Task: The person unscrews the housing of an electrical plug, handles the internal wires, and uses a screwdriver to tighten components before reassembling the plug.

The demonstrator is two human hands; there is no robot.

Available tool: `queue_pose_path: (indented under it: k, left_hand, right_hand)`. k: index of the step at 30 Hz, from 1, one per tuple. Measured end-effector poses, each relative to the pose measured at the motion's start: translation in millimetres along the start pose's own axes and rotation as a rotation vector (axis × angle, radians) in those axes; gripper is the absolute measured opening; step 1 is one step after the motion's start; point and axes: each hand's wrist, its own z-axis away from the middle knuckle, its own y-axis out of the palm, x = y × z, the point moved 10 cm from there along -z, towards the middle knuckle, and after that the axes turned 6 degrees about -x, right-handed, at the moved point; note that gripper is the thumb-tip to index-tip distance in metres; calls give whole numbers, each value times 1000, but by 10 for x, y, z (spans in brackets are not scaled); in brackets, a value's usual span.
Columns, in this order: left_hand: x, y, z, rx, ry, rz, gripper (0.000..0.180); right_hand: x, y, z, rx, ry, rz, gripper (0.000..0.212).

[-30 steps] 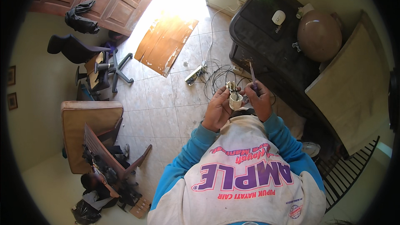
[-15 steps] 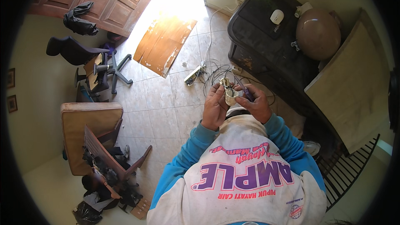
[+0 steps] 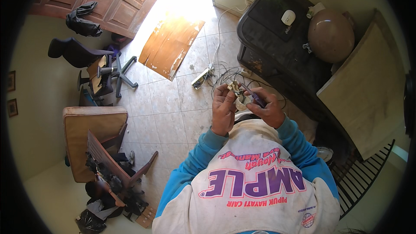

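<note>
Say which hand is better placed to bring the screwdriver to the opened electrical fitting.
Probably the right hand: it holds the purple-handled screwdriver, its shaft slanting toward the opened white electrical fitting, whereas the left hand is occupied gripping that fitting.

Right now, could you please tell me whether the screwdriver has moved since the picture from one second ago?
Yes: judged against the power strip, the screwdriver has swung left and lower in the view.
</note>
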Motion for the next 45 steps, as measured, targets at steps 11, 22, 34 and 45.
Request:
queue_pose_path:
  k: [11,22,34,45]
  left_hand:
    - [-81,98,85,52,160,-223,26]
    - [-20,45,130,55,114,-262,25]
    - [189,-91,154,-65,-18,-191,22]
    - [321,-136,78,-7,-170,-51,21]
  right_hand:
    - [450,-38,-47,-132,-252,458,19]
    - [332,-30,-64,-37,-122,517,17]
    - [246,48,-118,-122,-223,594,20]
    - [254,44,-104,-61,-244,519,20]
